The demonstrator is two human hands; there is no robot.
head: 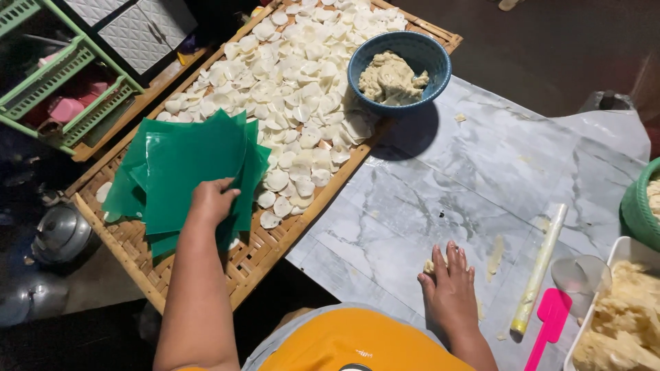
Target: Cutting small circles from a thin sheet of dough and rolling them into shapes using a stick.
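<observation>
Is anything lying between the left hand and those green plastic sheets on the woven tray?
Nothing visible does. The left hand already rests on top of the stack of green plastic sheets, which lies on the woven bamboo tray beside the thin white dough discs.

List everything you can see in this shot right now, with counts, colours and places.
green plastic sheets: a stack, green, on the woven tray's near end
woven tray: one, tan, left
dough discs: many, white, spread on the tray
blue bowl: one, holding dough, tray's far corner
marble-pattern sheet: one, grey-white, centre
rolling pin: one, pale, right
pink spatula: one, lower right
white tub: one, holding dough, right edge
left hand: on the green sheets
right hand: pressing a dough lump
</observation>
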